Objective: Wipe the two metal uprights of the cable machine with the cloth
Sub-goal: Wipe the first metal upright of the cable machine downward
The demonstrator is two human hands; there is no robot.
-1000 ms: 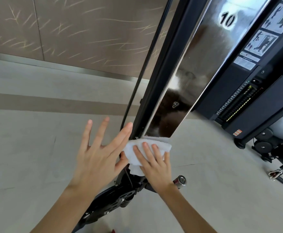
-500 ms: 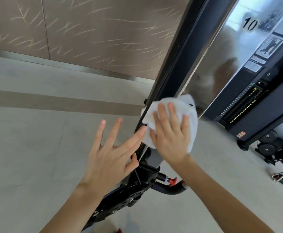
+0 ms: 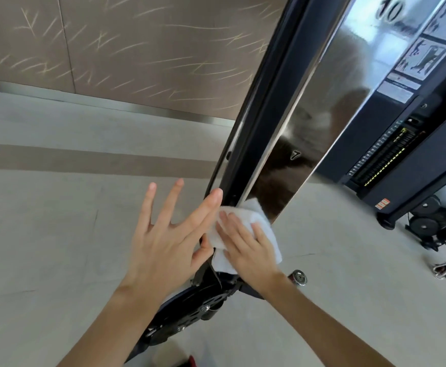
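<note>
Step in hand: wiping the first upright [image 3: 309, 115], low end of the stroke. Cloth [image 3: 255, 215] sits flat against the bottom of the polished face, just below the "7" mark [image 3: 295, 154] and right above the pulley carriage [image 3: 198, 308]. Right hand [image 3: 245, 247] presses the cloth on with straight, flat fingers [image 3: 235, 229], so it is a palm-push, not a pinch. Left hand [image 3: 168, 239] holds nothing: fingers splayed wide, index tip touching the edge of the black frame rail [image 3: 264, 102] beside the cloth, probably bracing. Most of the metal face above the cloth is within reach of an upward pass; reflections make it impossible to tell which parts are already clean. Next move, my read: keep even pressure and run the cloth up along the face, covering both edges, and keep clear of the carriage hardware. A second upright can't be made out here; only the weight stack [image 3: 386, 154] shows to the right, so roughly half the task or more remains.
</note>
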